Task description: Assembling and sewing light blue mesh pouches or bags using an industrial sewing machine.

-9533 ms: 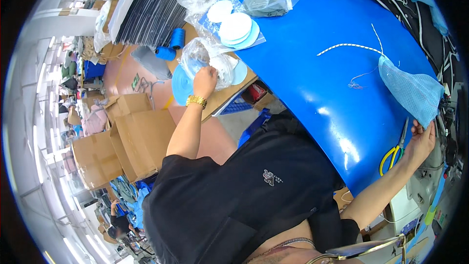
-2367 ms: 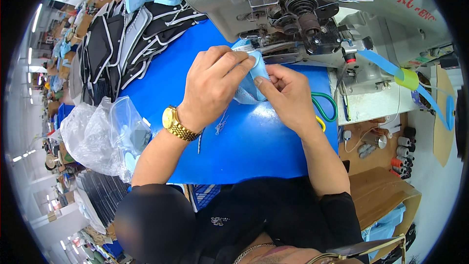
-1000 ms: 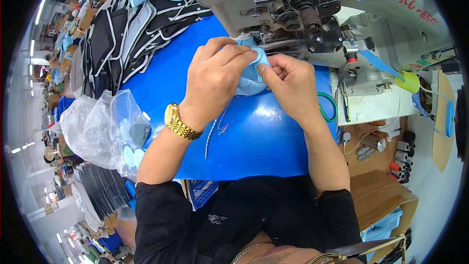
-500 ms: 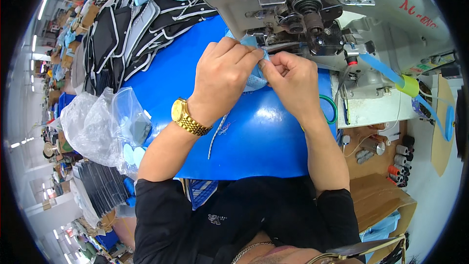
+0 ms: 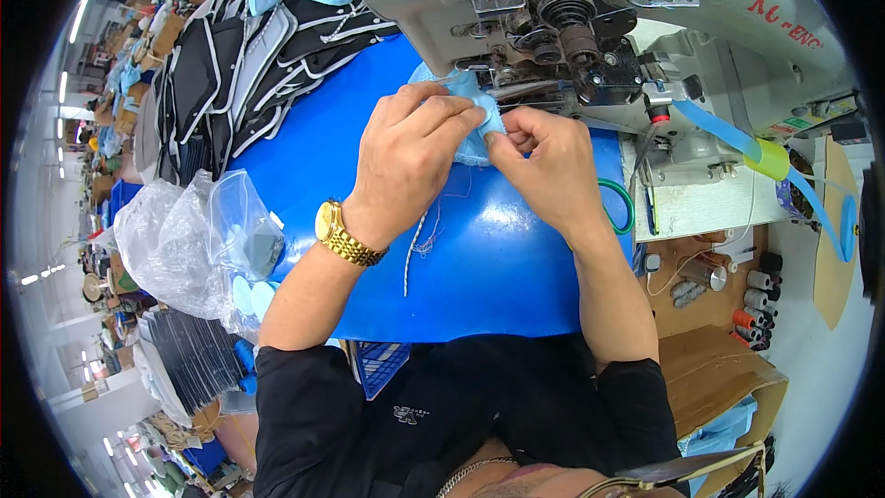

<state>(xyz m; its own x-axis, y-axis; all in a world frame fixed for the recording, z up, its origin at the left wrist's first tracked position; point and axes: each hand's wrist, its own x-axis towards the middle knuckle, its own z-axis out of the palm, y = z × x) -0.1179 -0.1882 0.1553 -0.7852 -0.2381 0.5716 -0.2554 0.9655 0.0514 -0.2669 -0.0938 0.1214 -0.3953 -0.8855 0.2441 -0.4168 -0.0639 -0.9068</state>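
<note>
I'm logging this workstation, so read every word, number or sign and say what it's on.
Sewing machine: large red lettering, not copied here.
Green label at the picture's right: too small to read.
Black shirt: pale print, too small to read.
Blue cloth being held: no lettering visible.

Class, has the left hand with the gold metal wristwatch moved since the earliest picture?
Yes. Judged against the glossy blue tabletop, the left hand went from beyond its edge to over it, near the grey metal sewing machine.
</note>
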